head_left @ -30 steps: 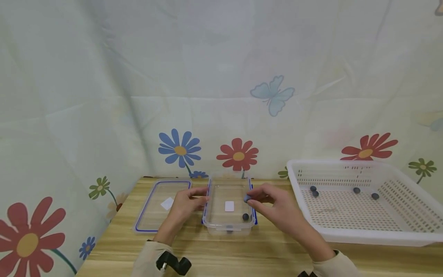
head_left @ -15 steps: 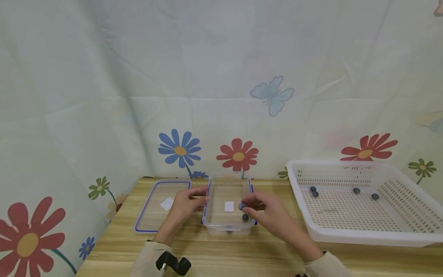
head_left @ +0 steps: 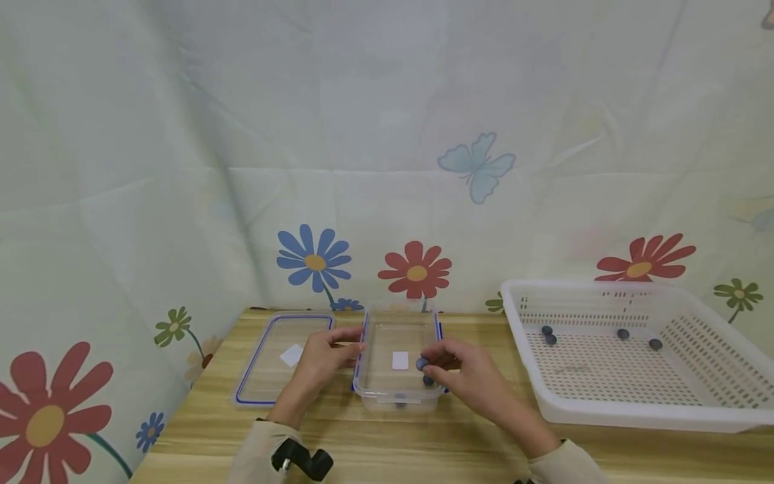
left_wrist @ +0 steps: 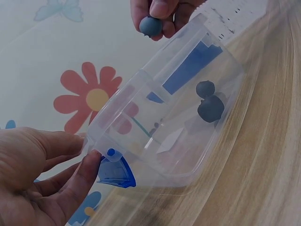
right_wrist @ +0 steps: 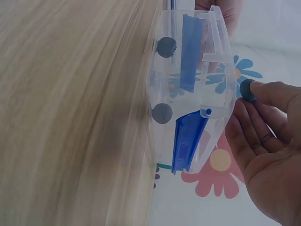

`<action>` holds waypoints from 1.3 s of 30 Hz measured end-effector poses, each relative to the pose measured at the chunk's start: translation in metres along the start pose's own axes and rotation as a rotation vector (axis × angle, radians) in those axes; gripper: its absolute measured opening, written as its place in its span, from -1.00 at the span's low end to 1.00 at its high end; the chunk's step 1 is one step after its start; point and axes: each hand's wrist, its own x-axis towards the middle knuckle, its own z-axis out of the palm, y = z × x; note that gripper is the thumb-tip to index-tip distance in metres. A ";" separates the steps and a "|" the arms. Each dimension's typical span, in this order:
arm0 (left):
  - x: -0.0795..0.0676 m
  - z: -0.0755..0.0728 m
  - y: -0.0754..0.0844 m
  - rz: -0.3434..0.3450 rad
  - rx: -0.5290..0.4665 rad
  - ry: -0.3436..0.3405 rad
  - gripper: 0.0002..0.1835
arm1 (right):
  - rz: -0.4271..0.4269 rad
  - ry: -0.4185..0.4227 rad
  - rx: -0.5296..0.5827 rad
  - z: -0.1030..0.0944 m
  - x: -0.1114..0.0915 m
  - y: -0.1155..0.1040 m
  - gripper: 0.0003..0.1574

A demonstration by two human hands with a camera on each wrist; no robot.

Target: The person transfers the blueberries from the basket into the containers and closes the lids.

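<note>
A clear plastic food container with blue latches sits lidless in the middle of the table. My left hand holds its left rim, thumb and fingers at the edge beside a blue latch. Between thumb and fingertips, my right hand pinches a blueberry over the container's right side, above the rim. Two more blueberries lie on the container floor, one apart from the other in the right wrist view.
Left of the container lies its clear lid with a blue seal. A white perforated basket stands at the right, several blueberries spread on its bottom. A flowered cloth hangs behind the table.
My right hand has moved left and slightly nearer, carrying the pinched blueberry from the container's right rim to over its inside. The left hand stays at the left rim.
</note>
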 end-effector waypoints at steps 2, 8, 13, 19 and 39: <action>0.000 0.000 0.000 0.005 0.001 0.000 -0.65 | -0.011 0.000 -0.007 0.000 0.000 0.000 -0.81; 0.001 0.000 0.000 0.005 0.001 0.002 -0.65 | 0.007 -0.005 -0.029 0.001 0.001 0.000 -0.81; 0.001 0.000 0.000 0.004 -0.010 0.003 -0.64 | 0.014 0.002 -0.036 0.002 0.001 0.001 -0.82; 0.001 0.000 0.000 0.004 -0.004 0.003 -0.64 | 0.019 0.011 -0.050 0.003 0.001 0.000 -0.82; 0.003 0.000 -0.001 0.005 -0.006 -0.007 -0.63 | 0.006 0.005 -0.031 -0.003 -0.001 -0.005 -0.81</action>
